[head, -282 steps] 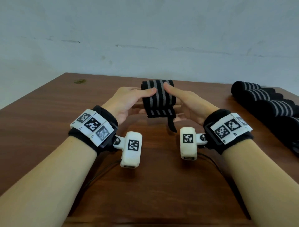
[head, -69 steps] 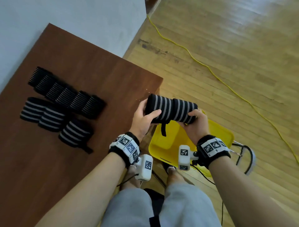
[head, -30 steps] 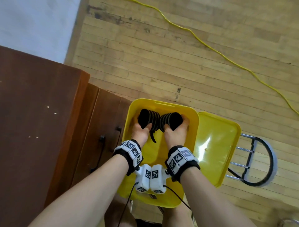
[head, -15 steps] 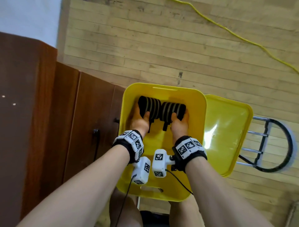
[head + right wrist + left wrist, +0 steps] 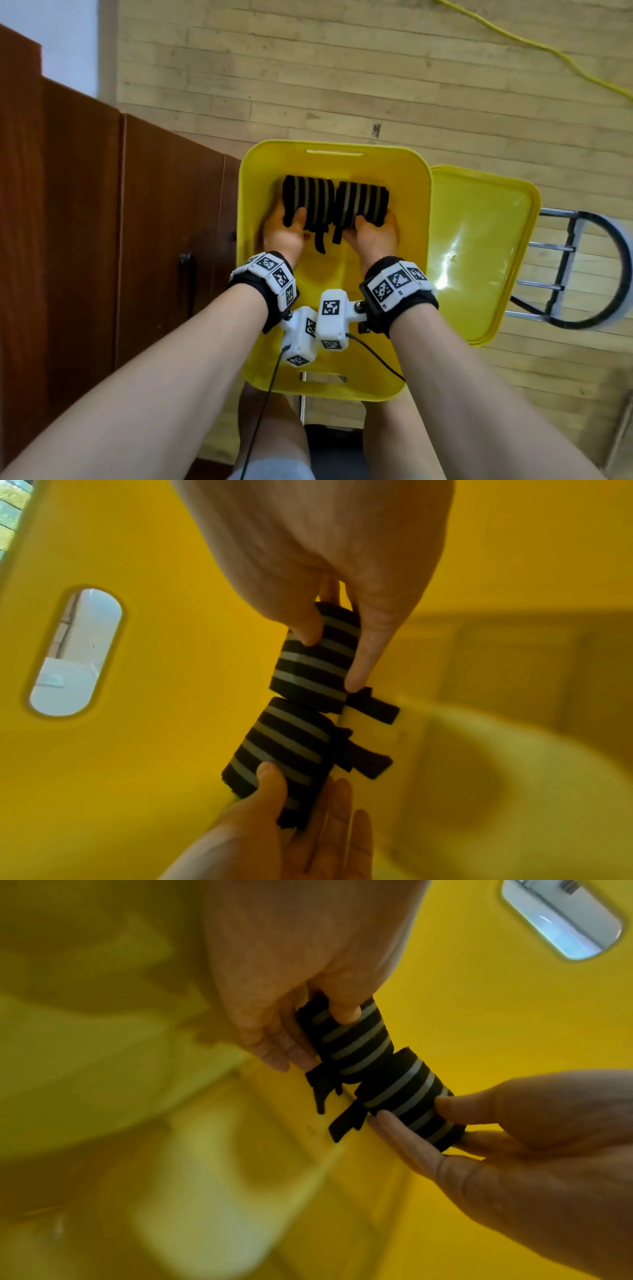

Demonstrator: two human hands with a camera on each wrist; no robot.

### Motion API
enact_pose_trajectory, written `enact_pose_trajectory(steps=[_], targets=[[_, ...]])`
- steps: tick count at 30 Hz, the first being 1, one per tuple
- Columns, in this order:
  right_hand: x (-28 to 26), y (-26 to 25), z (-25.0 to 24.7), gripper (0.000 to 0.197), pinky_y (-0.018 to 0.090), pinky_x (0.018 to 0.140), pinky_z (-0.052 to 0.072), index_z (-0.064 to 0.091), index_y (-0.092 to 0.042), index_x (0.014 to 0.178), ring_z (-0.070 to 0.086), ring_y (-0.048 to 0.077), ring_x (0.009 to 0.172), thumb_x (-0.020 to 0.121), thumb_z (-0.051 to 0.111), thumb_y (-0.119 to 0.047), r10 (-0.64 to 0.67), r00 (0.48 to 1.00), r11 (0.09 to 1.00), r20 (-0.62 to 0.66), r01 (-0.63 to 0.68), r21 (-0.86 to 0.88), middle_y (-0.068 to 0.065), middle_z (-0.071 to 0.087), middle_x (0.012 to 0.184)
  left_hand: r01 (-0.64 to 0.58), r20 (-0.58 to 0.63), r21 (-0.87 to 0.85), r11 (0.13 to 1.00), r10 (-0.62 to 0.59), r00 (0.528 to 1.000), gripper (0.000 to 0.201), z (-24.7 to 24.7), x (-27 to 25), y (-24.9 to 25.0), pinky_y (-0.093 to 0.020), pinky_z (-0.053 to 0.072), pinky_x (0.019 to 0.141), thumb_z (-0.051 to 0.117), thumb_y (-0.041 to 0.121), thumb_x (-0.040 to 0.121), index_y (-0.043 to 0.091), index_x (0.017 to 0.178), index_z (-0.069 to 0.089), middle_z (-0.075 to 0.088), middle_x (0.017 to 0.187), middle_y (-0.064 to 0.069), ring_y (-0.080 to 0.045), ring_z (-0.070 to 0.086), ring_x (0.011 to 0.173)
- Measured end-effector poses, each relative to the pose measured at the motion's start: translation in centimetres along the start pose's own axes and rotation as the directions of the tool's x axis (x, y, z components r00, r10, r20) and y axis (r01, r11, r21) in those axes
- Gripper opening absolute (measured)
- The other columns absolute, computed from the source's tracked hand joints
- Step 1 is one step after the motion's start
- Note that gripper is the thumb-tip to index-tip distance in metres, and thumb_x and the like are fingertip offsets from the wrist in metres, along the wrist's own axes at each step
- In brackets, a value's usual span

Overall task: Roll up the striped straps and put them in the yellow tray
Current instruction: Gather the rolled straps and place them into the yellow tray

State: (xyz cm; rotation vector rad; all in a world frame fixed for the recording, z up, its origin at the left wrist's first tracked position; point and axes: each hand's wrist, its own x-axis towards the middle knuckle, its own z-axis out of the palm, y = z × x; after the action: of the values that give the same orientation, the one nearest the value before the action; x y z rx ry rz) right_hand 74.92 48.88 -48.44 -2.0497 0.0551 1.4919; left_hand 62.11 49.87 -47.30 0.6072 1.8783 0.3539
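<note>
Striped rolls, left roll [image 5: 307, 202] pinched in left hand [image 5: 282, 233], right roll [image 5: 362, 205] in right hand [image 5: 375, 236], sit low in yellow tray [image 5: 416, 192] (tails loose); set flat against far wall, then release both together.

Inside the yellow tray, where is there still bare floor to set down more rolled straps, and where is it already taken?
The yellow tray is crowded only near its far wall: two rolled straps lie end to end there, gripped by the left hand and right hand. Bare floor runs from the wrists back to the near wall's handle slot.
</note>
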Motion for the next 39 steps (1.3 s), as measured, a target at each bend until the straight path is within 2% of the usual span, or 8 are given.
enact_pose_trajectory(steps=[4, 8, 11, 16, 21, 28, 32, 39], targets=[[-0.1, 0.1, -0.2, 0.076, 0.05, 0.101, 0.055, 0.027, -0.017, 0.157, 0.068, 0.018, 0.092, 0.091, 0.061, 0.0, -0.068, 0.995, 0.996, 0.07, 0.063, 0.066, 0.001, 0.064, 0.109, -0.01, 0.022, 0.006, 1.0, 0.01, 1.0, 0.063, 0.5, 0.2, 0.1, -0.035, 0.062, 0.074, 0.05, 0.021, 0.109, 0.029, 0.165, 0.021, 0.058, 0.14, -0.001, -0.027, 0.073, 0.096], [-1.2, 0.0, 0.0, 0.098, 0.055, 0.107, 0.05, 0.021, -0.031, 0.159, 0.062, 0.03, 0.122, 0.072, 0.067, -0.022, -0.072, 0.994, 0.997, 0.077, 0.07, 0.03, 0.006, 0.057, 0.137, -0.066, -0.109, 0.066, 0.996, 0.073, 0.991, 0.065, 0.8, 0.7, -1.1, -0.055, 0.058, 0.094, 0.059, 0.036, 0.1, 0.027, 0.16, 0.036, 0.057, 0.149, -0.008, -0.037, 0.066, 0.121], [-2.0, -0.3, 0.0, 0.103, 0.055, 0.118, 0.04, 0.008, -0.036, 0.164, 0.04, 0.03, 0.147, 0.082, 0.071, -0.025, -0.129, 0.986, 0.987, 0.109, 0.139, -0.085, 0.004, 0.034, 0.163, -0.022, -0.151, 0.128, 0.991, 0.041, 0.988, 0.067, 1.2, 1.0, -1.6, -0.057, 0.058, 0.093, 0.057, 0.05, 0.093, 0.025, 0.154, 0.046, 0.063, 0.14, -0.012, -0.039, 0.067, 0.117], [-1.2, -0.2, -0.9, 0.095, 0.045, 0.126, 0.027, 0.006, -0.023, 0.166, 0.025, 0.025, 0.156, 0.097, 0.07, -0.018, -0.189, 0.972, 0.956, 0.143, 0.215, -0.198, 0.004, 0.022, 0.17, 0.084, -0.026, 0.149, 0.985, -0.081, 0.996, 0.081, 1.5, -1.0, 0.5, -0.039, 0.035, 0.116, 0.057, 0.029, 0.106, 0.022, 0.167, 0.004, 0.033, 0.166, -0.009, -0.032, 0.039, 0.149], [-1.8, -1.2, -1.0, 0.115, 0.054, 0.12, 0.036, 0.003, -0.032, 0.165, 0.032, 0.029, 0.152, 0.077, 0.076, -0.019, -0.109, 0.976, 0.968, 0.19, 0.147, -0.201, 0.002, 0.026, 0.168, 0.114, 0.06, 0.039, 0.993, -0.116, 0.991, 0.108, 0.9, -2.0, 0.6, -0.05, 0.046, 0.113, 0.073, 0.031, 0.092, 0.032, 0.165, -0.007, 0.045, 0.159, -0.008, -0.034, 0.059, 0.132], [-7.3, -3.6, -1.3, 0.073, 0.042, 0.111, 0.045, 0.04, -0.009, 0.153, 0.051, 0.034, 0.137, 0.087, 0.071, -0.016, -0.188, 0.978, 0.897, 0.095, 0.21, -0.39, 0.013, 0.051, 0.149, 0.059, 0.154, 0.102, 0.993, -0.074, 0.985, 0.067, -2.5, -7.2, 3.9, -0.051, 0.051, 0.107, 0.061, 0.037, 0.101, 0.02, 0.159, 0.032, 0.061, 0.139, -0.007, -0.027, 0.062, 0.125], [-14.2, -7.7, -1.9, 0.027, 0.023, 0.09, 0.053, 0.071, -0.015, 0.117, 0.068, 0.019, 0.111, 0.096, 0.059, -0.004, -0.513, 0.846, 0.788, 0.147, 0.532, -0.309, 0.0, 0.073, 0.115, -0.097, 0.224, 0.07, 0.993, 0.079, 0.971, 0.042, -5.4, -12.2, 8.5, -0.038, 0.054, 0.091, 0.049, 0.041, 0.107, 0.021, 0.144, 0.053, 0.065, 0.135, -0.005, -0.021, 0.065, 0.116], [-28.4, -16.2, 3.1, 0.038, 0.024, 0.076, 0.053, 0.069, -0.032, 0.084, 0.069, 0.006, 0.085, 0.094, 0.056, 0.002, -0.762, 0.551, 0.536, 0.339, 0.831, -0.146, -0.011, 0.074, 0.088, -0.394, 0.0, -0.144, 0.908, 0.399, 0.917, 0.045, -14.8, -21.5, 18.0, -0.045, 0.055, 0.1, 0.047, 0.055, 0.097, 0.03, 0.131, 0.062, 0.071, 0.121, 0.004, -0.014, 0.066, 0.115]])
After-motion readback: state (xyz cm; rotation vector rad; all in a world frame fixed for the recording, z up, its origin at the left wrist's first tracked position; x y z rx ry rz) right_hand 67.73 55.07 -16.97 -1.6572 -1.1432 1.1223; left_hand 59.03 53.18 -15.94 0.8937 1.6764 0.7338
